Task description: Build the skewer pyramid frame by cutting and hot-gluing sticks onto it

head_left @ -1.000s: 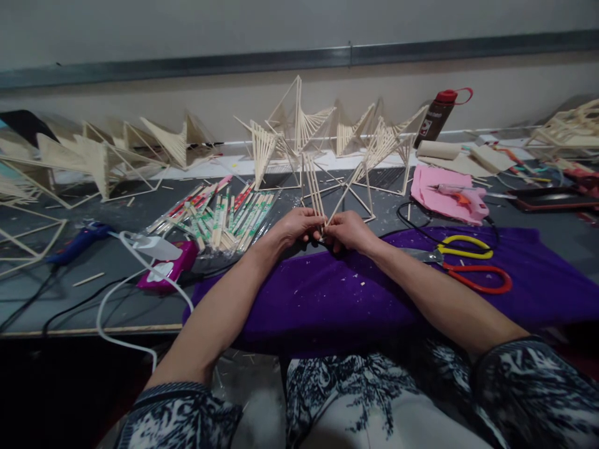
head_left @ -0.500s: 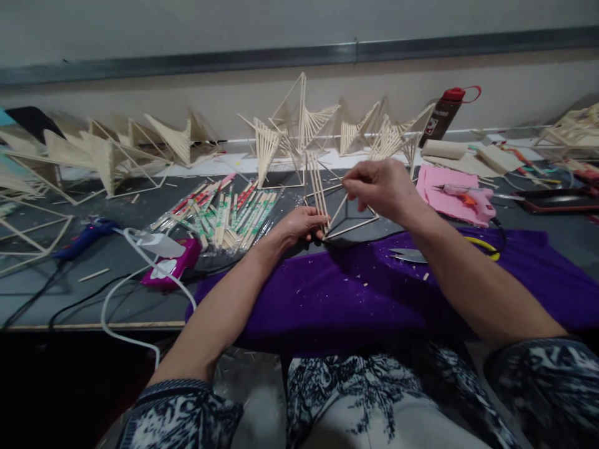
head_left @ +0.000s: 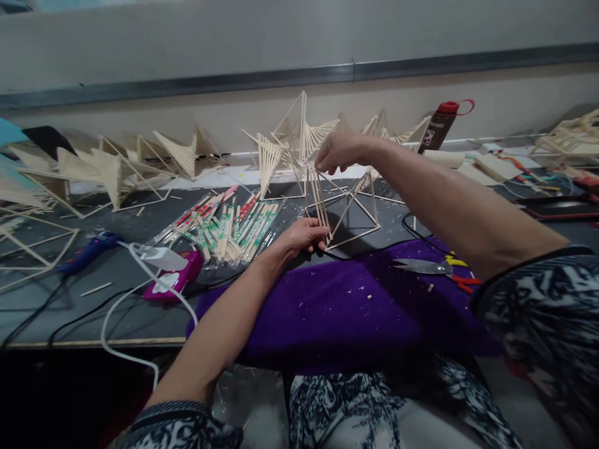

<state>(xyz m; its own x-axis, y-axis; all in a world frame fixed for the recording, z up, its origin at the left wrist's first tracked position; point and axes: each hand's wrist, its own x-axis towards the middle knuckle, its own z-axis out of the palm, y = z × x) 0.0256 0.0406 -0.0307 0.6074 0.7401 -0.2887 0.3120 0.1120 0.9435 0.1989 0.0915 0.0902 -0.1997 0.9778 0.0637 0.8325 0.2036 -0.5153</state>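
Observation:
A stick frame [head_left: 349, 209] of thin wooden sticks stands on the dark table just beyond a purple cloth [head_left: 346, 305]. My left hand [head_left: 303, 236] is closed on the frame's near bottom corner, fingers pinched round the sticks. My right hand [head_left: 337, 149] is raised above the frame, fingers pinched on the top ends of the fanned upright sticks. A clear bag of wrapped chopsticks [head_left: 224, 221] lies just left of my left hand.
Finished stick models [head_left: 290, 140] line the wall. A blue glue gun [head_left: 88, 249], a magenta device [head_left: 173, 277] with a white cable, scissors [head_left: 423, 267] and a dark bottle [head_left: 440, 123] lie about. More stick models [head_left: 107, 171] crowd the left.
My right hand left the near corner, rose and moved back to the top of the upright sticks. My left hand stayed on the bottom corner. The view tilted slightly.

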